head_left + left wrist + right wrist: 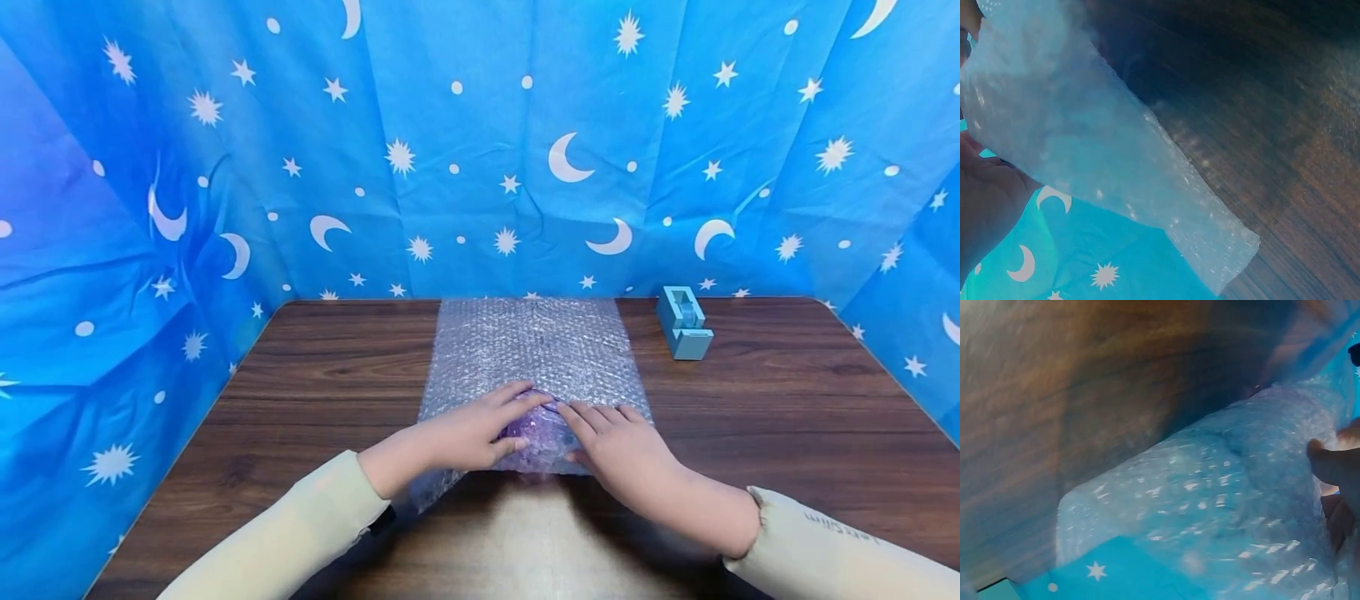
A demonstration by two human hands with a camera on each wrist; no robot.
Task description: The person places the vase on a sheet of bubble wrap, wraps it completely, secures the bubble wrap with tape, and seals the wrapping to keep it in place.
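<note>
A sheet of bubble wrap (532, 342) lies on the table, its near end folded over a purple, shiny thing (534, 433) whose kind I cannot tell. My left hand (472, 429) holds this bundle from the left, fingers over the top and thumb at the front. From the right, my right hand (630, 450) grips it too, fingertips close to the left ones. The right wrist view has the thumb (1329, 459) against the bulging bubble wrap (1210, 481). In the left wrist view a loose corner of bubble wrap (1085, 131) sticks out past the hand.
A teal tape dispenser (686, 325) stands at the back right of the dark wooden table (337, 358). Blue cloth (465, 125) with white moons and stars hangs behind the table and along both sides.
</note>
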